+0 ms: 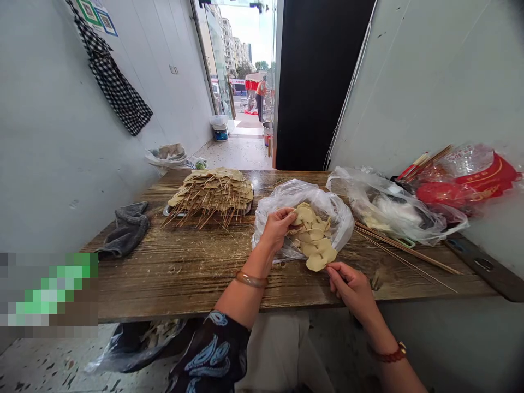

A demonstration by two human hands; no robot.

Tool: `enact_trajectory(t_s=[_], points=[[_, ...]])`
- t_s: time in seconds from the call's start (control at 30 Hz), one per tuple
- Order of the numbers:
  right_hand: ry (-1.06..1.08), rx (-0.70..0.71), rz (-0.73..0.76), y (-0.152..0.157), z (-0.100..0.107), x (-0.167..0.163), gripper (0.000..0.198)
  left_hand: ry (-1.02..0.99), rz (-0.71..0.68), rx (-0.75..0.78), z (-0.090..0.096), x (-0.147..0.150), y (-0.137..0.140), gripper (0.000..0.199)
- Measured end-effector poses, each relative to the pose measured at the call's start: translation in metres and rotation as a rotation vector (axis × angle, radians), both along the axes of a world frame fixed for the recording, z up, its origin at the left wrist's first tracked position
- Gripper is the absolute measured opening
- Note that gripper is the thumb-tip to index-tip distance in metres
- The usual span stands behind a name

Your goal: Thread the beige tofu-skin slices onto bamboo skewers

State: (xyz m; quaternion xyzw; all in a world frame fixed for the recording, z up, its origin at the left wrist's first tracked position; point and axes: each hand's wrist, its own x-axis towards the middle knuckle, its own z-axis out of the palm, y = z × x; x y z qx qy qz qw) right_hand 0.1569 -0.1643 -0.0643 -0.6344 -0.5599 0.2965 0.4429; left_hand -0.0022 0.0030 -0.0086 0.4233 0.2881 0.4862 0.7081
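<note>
Thin, rounded, pale-yellow slices, which look like sheets of dried tofu, lie in an open clear plastic bag in front of me. My left hand is closed in a pinch on one slice above the bag. Lower right, my right hand pinches the near end of a thin skewer; most of the stick is hidden behind threaded slices that hang over the bag's near edge. To the left, a large pile of filled skewers rests on a metal tray, sticks pointing toward me.
Bare bamboo skewers lie right of the bag. Beyond them are another plastic bag, red packaging and a dark long-handled board. A grey cloth lies at the table's left. A person stands outside the doorway.
</note>
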Motion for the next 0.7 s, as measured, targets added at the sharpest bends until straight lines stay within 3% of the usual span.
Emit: enact_trajectory(t_s=[0.37, 0.53, 0.7], points=[[0.006, -0.002, -0.011, 0.002, -0.003, 0.0, 0.034, 0.027, 0.008, 0.04, -0.002, 0.005, -0.002, 0.042], [-0.001, 0.009, -0.009, 0.003, -0.004, 0.001, 0.033, 0.153, 0.094, 0.167, -0.008, 0.008, 0.002, 0.035], [-0.005, -0.003, -0.023, 0.003, -0.002, 0.0, 0.034, 0.233, 0.095, 0.259, -0.012, 0.009, 0.004, 0.028]])
